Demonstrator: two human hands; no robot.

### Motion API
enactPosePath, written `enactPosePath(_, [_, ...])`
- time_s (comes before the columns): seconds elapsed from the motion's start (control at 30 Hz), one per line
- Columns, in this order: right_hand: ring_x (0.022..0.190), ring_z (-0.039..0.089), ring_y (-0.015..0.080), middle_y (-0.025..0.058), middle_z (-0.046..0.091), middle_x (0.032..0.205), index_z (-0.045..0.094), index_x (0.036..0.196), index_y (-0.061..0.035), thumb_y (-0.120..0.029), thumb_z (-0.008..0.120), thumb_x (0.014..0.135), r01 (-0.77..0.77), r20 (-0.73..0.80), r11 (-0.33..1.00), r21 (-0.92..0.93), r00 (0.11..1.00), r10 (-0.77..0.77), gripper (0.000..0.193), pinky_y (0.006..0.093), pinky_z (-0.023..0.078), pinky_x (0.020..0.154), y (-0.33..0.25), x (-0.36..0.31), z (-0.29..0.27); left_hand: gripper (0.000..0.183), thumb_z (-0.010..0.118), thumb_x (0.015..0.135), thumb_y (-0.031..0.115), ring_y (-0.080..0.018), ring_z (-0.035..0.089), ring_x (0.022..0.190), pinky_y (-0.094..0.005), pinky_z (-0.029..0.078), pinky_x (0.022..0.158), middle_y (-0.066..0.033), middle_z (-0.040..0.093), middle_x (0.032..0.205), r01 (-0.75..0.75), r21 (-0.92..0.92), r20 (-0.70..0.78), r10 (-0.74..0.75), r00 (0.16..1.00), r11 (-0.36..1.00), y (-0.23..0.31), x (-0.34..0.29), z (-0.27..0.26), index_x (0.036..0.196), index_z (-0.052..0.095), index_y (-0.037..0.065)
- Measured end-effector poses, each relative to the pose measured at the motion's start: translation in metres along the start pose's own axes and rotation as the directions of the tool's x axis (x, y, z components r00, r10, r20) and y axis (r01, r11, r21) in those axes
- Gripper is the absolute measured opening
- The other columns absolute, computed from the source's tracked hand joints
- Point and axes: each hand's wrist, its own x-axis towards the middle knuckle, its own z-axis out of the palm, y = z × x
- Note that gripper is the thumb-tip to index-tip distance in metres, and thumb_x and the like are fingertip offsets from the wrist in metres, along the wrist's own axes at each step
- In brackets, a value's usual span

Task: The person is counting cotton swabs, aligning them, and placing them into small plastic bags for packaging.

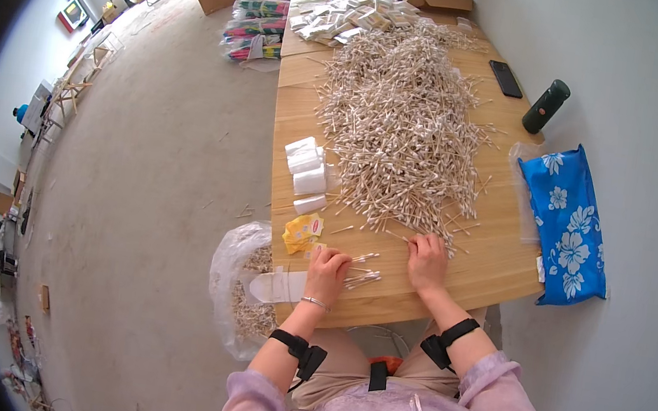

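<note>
A broad heap of cotton swabs (406,124) with pale sticks and white tips covers the middle of the wooden table (495,269). My left hand (326,276), near the front left edge, is closed round a small bunch of cotton swabs (364,278) whose tips stick out to the right. At the heap's near edge, my right hand (427,263) has its fingers bent down and closed among the swabs; one swab shows beside its fingertips, and the rest of its grip is hidden. Beside my left wrist lies a clear plastic sleeve (273,285). Yellow printed cards (303,232) lie just beyond my left hand.
White rolled bags (308,171) lie along the left edge. Below it hangs a clear bag (228,309) of swabs. To the right are a blue flowered pack (567,224), a dark green bottle (546,106) and a phone (505,79). Filled packets (354,13) pile up at the far end.
</note>
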Motion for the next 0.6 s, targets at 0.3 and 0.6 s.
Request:
enactPosePath(0.3, [0.09,0.054,0.0263,0.004,0.057,0.091,0.067,0.083,-0.011,-0.011,0.065,0.078,0.155,0.154,0.972,0.175,0.971,-0.183,0.006,0.0386,0.044,0.079,-0.036,0.003,0.024,0.011,0.069,0.077,0.008,-0.0305,0.056,0.098,-0.0399,0.045,0.088,-0.0125,0.06,0.107,-0.091,0.032,-0.051,0.092,0.994,0.995,0.016,-0.019,0.003,0.089,0.068,0.008])
enactPosePath(0.6, [0.096,0.051,0.021,0.0009,0.056,0.092,0.067,0.078,-0.0148,-0.017,0.064,0.076,0.37,0.232,0.922,0.115,0.893,-0.387,0.004,0.0373,0.041,0.081,-0.055,0.005,0.021,0.02,0.066,0.078,0.004,-0.0321,0.052,0.1,-0.0405,0.044,0.088,-0.0128,0.059,0.103,0.112,0.01,-0.148,-0.109,0.983,0.994,0.011,-0.022,-0.008,0.098,0.066,0.007])
